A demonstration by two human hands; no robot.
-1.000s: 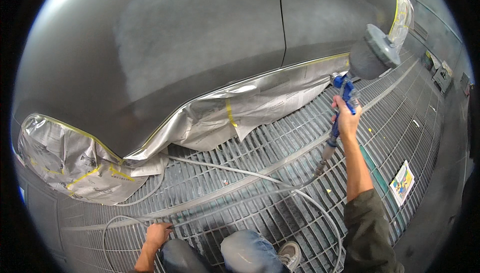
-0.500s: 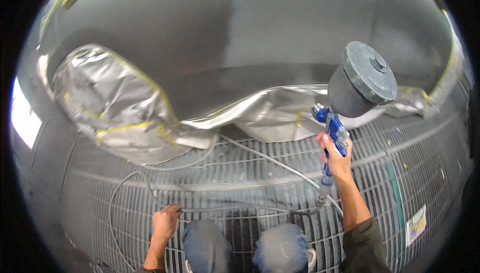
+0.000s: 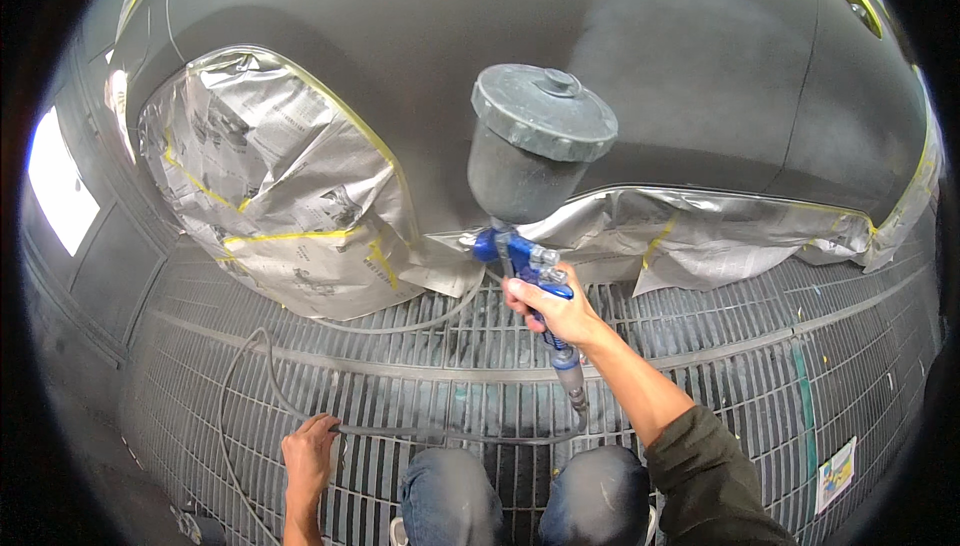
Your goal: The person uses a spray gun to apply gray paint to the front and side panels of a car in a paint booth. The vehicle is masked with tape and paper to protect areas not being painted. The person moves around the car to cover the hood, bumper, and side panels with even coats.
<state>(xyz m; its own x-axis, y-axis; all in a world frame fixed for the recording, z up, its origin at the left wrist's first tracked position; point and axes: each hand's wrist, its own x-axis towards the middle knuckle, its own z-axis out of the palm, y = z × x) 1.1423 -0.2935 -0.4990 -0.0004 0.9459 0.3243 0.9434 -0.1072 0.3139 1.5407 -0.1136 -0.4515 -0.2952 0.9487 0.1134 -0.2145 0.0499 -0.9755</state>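
Note:
My right hand [image 3: 555, 308] is wrapped round the handle of a blue spray gun [image 3: 512, 254], held upright in front of the car body. On top of the gun sits a grey paint cup [image 3: 525, 174] with a round lid. The nozzle points left, toward the masked wheel area. A grey air hose [image 3: 480, 436] runs from the foot of the gun to my left hand [image 3: 311, 448], whose fingers are closed on it low at the left. The dark grey car panel [image 3: 430, 56] fills the space beyond the gun, with a lighter patch at right.
Masking paper [image 3: 290, 176] edged with yellow tape covers the wheel area, and a masking strip [image 3: 690, 236] runs along the panel's lower edge. Underfoot is a metal floor grating [image 3: 700, 376]. The hose loops on it at left. A small printed card [image 3: 836, 476] lies at right.
My right hand has carried the spray gun left across the panel. My left hand stays on the hose, slightly further left and lower. The view has shifted, showing more of the masked wheel area.

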